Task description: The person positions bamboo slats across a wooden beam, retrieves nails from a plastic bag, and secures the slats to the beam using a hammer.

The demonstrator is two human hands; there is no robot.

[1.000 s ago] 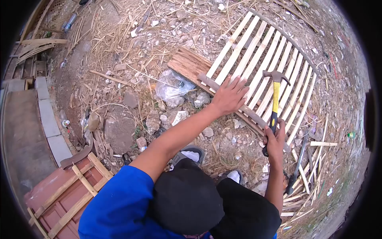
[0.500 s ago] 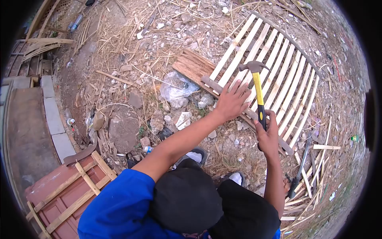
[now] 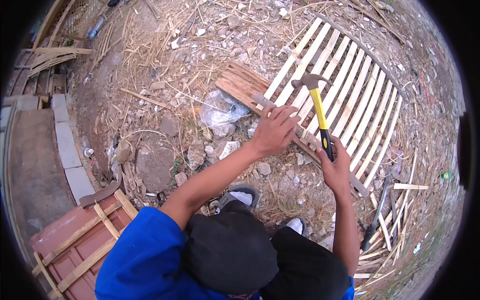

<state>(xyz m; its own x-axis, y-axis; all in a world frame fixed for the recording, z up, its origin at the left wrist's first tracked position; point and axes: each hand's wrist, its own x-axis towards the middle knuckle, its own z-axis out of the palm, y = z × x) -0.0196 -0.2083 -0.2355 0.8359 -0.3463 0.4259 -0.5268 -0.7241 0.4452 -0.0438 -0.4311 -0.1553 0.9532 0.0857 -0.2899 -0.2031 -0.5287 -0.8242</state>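
Note:
My right hand (image 3: 336,167) is closed around the black grip of a claw hammer (image 3: 318,107). The hammer has a yellow-and-black handle and stands head up in front of a slatted wooden panel (image 3: 345,92). My left hand (image 3: 274,131) lies over the panel's near rail (image 3: 360,186) toward its left end, its fingers bent over the wood and the thumb not clearly seen. Pale, narrow slats run from this rail to a darker, curved-looking far rail. Under the near rail's left part is a rough, thick plank (image 3: 240,82).
A clear plastic bag (image 3: 220,112) lies left of the plank among stones and straw. At right, a long tool with a black handle (image 3: 369,237) lies by loose wooden strips (image 3: 387,220). A reddish panel with wooden battens (image 3: 75,240) is at lower left, near grey blocks (image 3: 67,140).
My left hand has slid left along the near rail, and its fingers have come closer together. The hammer head has tilted slightly left in my right hand. The panel is almost unmoved.

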